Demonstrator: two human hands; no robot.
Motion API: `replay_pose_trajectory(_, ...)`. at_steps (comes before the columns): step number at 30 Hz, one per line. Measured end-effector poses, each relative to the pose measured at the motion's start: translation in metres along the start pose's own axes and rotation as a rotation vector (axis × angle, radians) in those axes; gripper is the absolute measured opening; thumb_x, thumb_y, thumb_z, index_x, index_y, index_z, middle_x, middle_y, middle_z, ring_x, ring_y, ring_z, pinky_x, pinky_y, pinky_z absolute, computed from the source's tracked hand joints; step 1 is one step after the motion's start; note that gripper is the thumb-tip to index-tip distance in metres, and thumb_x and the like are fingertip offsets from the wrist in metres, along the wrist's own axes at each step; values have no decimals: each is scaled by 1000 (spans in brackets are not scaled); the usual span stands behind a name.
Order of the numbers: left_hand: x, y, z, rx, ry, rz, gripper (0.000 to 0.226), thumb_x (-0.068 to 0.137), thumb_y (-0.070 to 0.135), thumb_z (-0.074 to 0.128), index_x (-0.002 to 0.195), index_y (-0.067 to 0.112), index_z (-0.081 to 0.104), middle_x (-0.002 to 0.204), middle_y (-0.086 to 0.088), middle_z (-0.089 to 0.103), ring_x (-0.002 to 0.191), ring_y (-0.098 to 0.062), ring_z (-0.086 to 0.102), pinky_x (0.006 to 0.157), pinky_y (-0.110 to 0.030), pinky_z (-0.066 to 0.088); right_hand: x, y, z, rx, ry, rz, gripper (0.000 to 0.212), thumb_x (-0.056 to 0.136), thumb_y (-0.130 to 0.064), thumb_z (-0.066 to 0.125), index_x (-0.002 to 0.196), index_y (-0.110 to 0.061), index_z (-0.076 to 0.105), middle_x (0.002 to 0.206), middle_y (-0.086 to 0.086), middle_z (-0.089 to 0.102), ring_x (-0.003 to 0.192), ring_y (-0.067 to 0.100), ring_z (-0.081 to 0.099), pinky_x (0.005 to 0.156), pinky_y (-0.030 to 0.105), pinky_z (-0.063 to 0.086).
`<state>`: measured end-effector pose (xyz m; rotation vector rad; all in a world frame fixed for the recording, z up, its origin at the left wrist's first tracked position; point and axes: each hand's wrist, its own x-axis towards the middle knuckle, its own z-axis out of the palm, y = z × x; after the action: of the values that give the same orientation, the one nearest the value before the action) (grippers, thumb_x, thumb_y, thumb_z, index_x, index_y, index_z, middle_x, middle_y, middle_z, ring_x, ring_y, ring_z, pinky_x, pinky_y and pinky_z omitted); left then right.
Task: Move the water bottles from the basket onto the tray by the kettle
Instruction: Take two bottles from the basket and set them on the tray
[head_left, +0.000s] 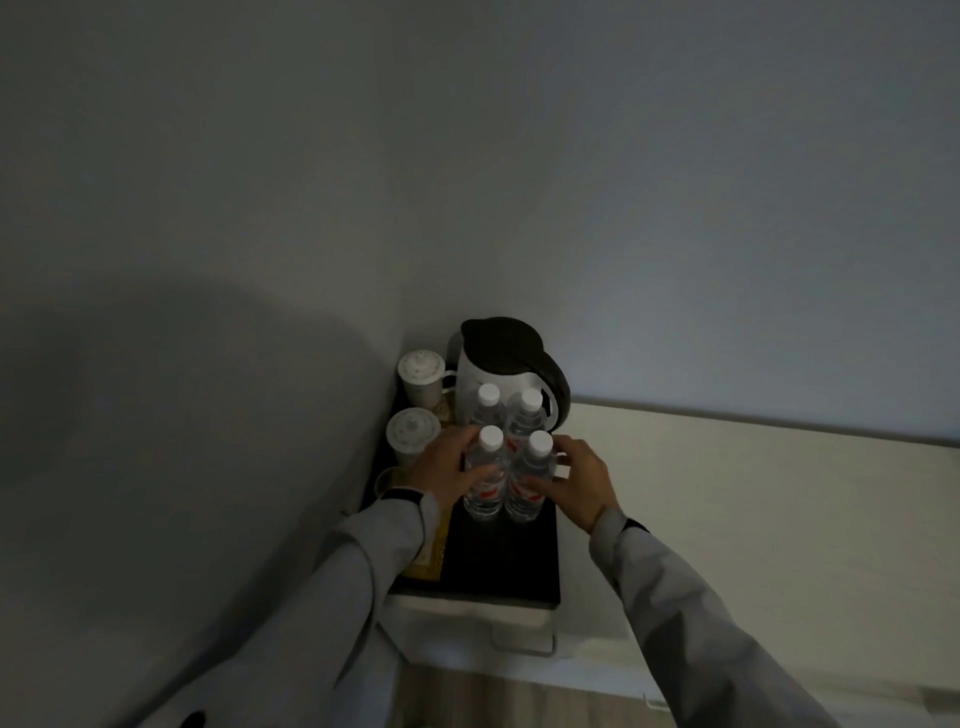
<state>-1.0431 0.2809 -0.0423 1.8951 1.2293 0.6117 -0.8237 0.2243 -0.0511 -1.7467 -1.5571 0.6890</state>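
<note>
Several clear water bottles with white caps and red labels stand upright in a tight cluster on the black tray (498, 566), just in front of the white kettle (498, 374) with its dark lid and handle. My left hand (441, 467) wraps around the front left bottle (487, 483). My right hand (576, 480) holds the front right bottle (530, 483), thumb across its label. Two more bottles (506, 413) stand behind them against the kettle. No basket is in view.
Two lidded white cups (415, 400) stand on the tray's left side by the wall corner. A yellowish item (426, 561) lies along the tray's left edge under my sleeve. The tray rests on a pale counter (727, 499) that extends to the right.
</note>
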Motion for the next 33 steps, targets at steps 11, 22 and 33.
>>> replay_pose_trajectory(11, -1, 4, 6, 17, 111, -80, 48, 81, 39, 78, 119, 28, 51, 121, -9, 58, 114, -29, 59, 98, -47, 50, -2, -7, -2, -23, -5, -27, 57, 72, -29, 86, 122, -19, 60, 100, 1, 52, 97, 25, 57, 87, 34, 51)
replay_pose_trajectory(22, 1, 6, 3, 38, 72, -73, 45, 78, 38, 79, 112, 27, 50, 117, -9, 59, 111, -28, 60, 95, -47, 51, 5, -11, -5, 5, -61, -88, 53, 72, -16, 85, 120, -12, 64, 103, 10, 60, 101, 33, 61, 87, 39, 53)
replay_pose_trajectory(33, 1, 3, 2, 38, 72, -64, 47, 79, 36, 80, 116, 25, 53, 117, -7, 61, 110, -25, 59, 87, -35, 45, 5, -12, 0, 10, -112, -131, 56, 74, -16, 83, 126, -14, 62, 108, 7, 61, 107, 34, 57, 88, 36, 46)
